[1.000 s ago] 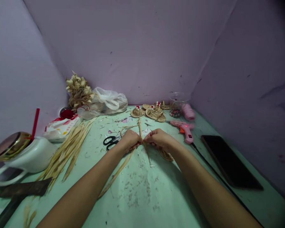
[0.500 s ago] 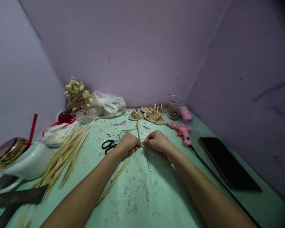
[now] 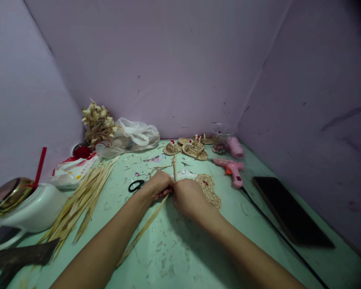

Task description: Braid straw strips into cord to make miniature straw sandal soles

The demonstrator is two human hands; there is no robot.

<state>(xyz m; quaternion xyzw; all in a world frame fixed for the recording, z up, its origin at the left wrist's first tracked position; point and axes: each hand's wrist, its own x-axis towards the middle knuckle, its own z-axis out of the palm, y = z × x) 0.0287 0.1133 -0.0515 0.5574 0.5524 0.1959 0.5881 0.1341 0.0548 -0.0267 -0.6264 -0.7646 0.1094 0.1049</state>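
Observation:
Both hands meet over the middle of the green tabletop, at the near end of a thin braid [image 3: 175, 167] of dried plant strips, which runs straight away from me. My left hand [image 3: 161, 185] pinches the braid, fingers closed. Touching it, my right hand [image 3: 190, 196] is closed with its fingertips on the same strips; its own fingers hide the exact grip. One long loose strip [image 3: 142, 230] trails from under my left hand towards me. Black-handled scissors [image 3: 136, 185] lie left of that hand, partly covered. A braided slipper-shaped sole [image 3: 209, 192] with a small red piece lies right of my right hand.
A pink glue gun [image 3: 233, 168] with a black cord and a dark phone [image 3: 291, 210] lie right. Small woven slippers [image 3: 195, 149], a pink thread spool [image 3: 236, 147] and a plastic bag [image 3: 141, 134] stand behind. Dried strips [image 3: 81, 196], a white pot [image 3: 39, 206] and a hatchet-like tool [image 3: 25, 253] are left.
My right hand has moved left and a little nearer, up against my left hand, and has turned knuckles-up. The sole beside it now shows almost whole. My left hand has hardly moved.

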